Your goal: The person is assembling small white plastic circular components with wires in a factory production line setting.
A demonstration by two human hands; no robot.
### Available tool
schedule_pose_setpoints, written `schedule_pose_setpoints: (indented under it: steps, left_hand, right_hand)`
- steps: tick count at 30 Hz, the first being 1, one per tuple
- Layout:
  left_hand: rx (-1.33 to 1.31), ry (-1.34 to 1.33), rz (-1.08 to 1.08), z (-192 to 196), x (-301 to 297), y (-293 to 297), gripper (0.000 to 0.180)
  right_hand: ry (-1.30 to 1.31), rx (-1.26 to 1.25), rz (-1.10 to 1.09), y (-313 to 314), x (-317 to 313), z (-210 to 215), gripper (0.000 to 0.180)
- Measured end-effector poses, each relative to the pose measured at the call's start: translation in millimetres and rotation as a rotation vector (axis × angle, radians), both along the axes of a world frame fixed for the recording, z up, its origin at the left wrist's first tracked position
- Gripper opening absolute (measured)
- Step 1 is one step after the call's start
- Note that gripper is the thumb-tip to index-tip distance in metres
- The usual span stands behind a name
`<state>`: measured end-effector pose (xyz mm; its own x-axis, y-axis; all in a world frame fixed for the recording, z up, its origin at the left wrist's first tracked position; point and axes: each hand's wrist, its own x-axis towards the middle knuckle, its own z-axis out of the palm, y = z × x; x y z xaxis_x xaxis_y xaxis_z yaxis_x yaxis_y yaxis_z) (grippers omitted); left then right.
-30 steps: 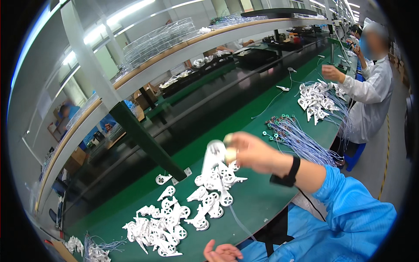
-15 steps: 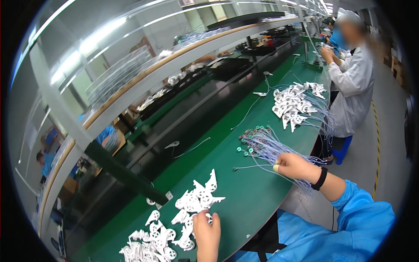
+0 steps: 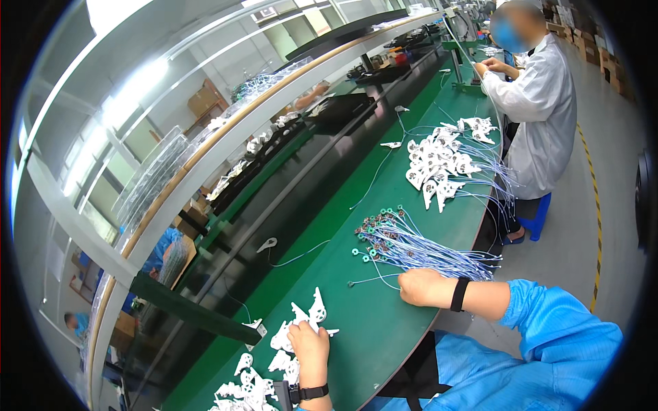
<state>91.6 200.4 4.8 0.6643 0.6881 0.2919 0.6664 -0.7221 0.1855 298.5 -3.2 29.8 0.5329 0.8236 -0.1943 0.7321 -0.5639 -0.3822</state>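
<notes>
My left hand (image 3: 310,344) reaches into a pile of white plastic parts (image 3: 317,309), its bent fingers closed on one part at the near side; the fingertips are partly hidden. My right hand (image 3: 423,288) is closed in a pinch at the table's near edge, on a thin cable (image 3: 373,280) whose small round end lies to the left. Just beyond it spreads a bundle of pale blue-white cables (image 3: 430,250), with green and brown ring ends (image 3: 380,229) toward the left.
More white parts (image 3: 250,390) lie at the lower left. White parts with cables attached (image 3: 439,161) are heaped farther along the green table (image 3: 384,329). A slanted shelf post (image 3: 199,312) stands at left. A co-worker in a white coat (image 3: 538,103) sits at the far right.
My left hand has moved onto the upper part of the white pile and its fingers have closed in. My right hand has turned and lowered beside the cable bundle. The whole view has shifted.
</notes>
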Motion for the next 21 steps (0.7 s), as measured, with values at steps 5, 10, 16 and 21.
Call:
schedule_pose_setpoints:
  steps: [5, 10, 16, 21]
  left_hand:
    - [0.104, -0.17, -0.047, -6, -5, 5, 0.025]
    - [-0.142, -0.541, -0.046, 24, -33, -29, 0.022]
    - [-0.825, -0.976, 0.058, 25, -118, -121, 0.018]
    - [-1.319, -1.038, 0.148, -18, -170, -214, 0.023]
  right_hand:
    - [0.666, 0.705, -0.041, -3, 26, 2, 0.015]
    - [1.277, 1.15, -0.161, -11, 32, 44, 0.012]
    - [1.619, 1.157, -0.121, -22, 12, 66, 0.01]
    - [1.96, 0.999, 0.025, -33, -58, 69, 0.011]
